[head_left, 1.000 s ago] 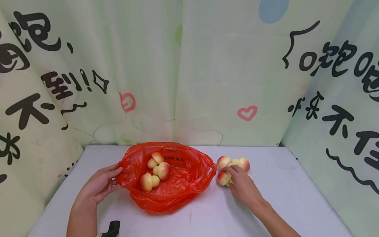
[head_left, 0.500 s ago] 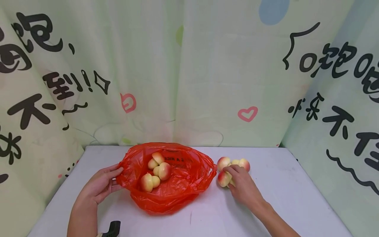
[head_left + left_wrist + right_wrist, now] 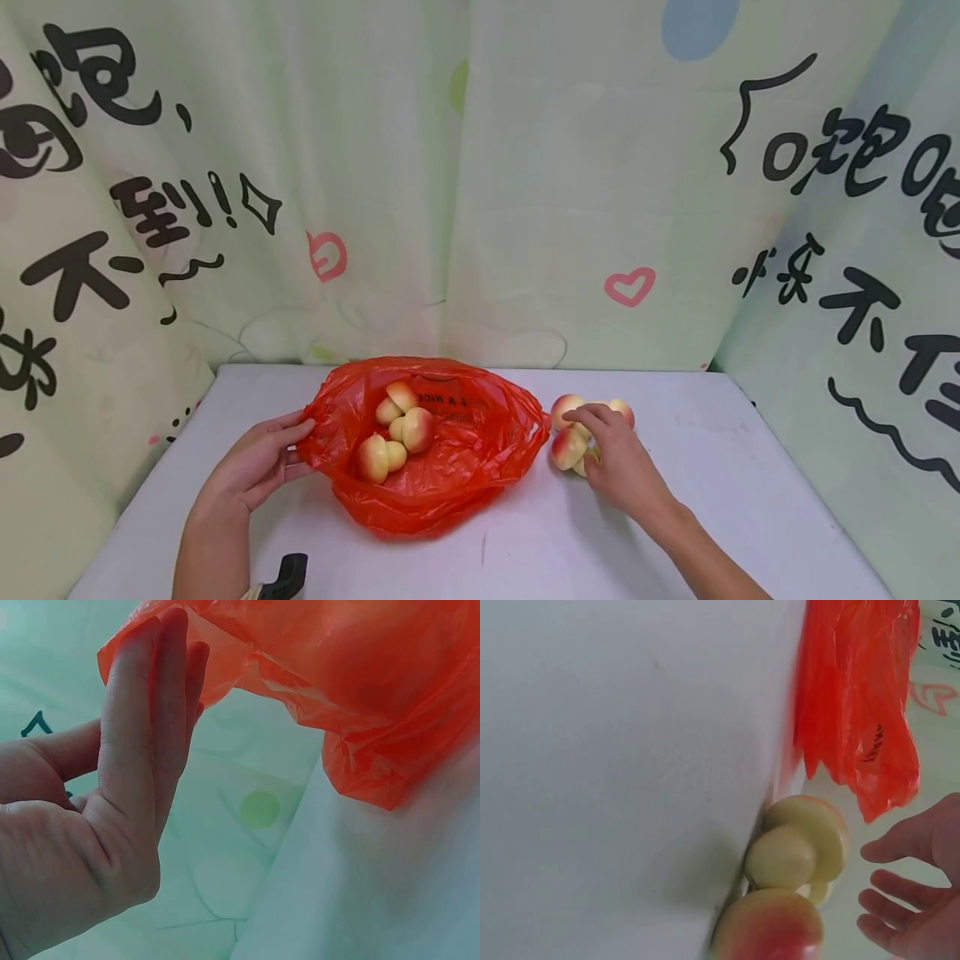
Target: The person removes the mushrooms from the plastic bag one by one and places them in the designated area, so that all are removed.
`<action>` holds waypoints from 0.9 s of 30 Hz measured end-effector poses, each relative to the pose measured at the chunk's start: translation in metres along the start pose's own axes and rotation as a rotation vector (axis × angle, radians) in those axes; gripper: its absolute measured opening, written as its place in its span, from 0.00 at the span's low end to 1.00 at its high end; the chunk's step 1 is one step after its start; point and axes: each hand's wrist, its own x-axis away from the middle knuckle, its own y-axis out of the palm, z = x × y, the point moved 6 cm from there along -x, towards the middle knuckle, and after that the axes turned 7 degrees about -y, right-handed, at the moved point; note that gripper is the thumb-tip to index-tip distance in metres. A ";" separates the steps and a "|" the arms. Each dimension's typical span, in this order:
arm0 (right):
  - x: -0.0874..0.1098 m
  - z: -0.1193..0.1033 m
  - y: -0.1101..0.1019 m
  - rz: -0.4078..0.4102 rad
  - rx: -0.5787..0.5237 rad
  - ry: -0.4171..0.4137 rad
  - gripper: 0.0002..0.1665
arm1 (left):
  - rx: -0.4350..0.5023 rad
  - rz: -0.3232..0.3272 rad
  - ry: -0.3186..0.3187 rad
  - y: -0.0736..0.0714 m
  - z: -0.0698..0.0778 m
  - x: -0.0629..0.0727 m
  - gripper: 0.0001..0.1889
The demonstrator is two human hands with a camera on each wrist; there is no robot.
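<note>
1. Nearest: white counter; dark fitting at the left wrist.
2. Left grip: appears to pinch the left edge of the red bag, fingers fairly straight, bag mouth spread.
3. Right grip: holding nothing; thumb and fingers apart over the loose mushroom-shaped pieces. Right wrist view shows a gap between them.
4. Bag: between the hands, mouth gaping; three bagged pieces lie in its left half.
5. Loose pieces: clustered on the counter just right of the bag; count uncertain, partly covered by the hand.
6. Step (judged): picking from the loose cluster.
7. Next move (judged): narrow the right grip round one piece, with the left steadying the bag mouth.
8. Farthest: pale printed curtain.
</note>
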 end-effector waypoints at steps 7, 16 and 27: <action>-0.007 -0.015 -0.009 0.126 -0.045 -0.051 0.30 | 0.002 0.011 0.003 0.000 0.001 0.001 0.34; -0.021 -0.035 -0.014 0.230 -0.205 -0.041 0.22 | 0.003 0.013 0.009 0.000 0.003 0.002 0.34; -0.039 -0.066 0.000 0.152 -0.387 -0.013 0.24 | 0.007 0.015 -0.001 0.000 0.001 0.001 0.35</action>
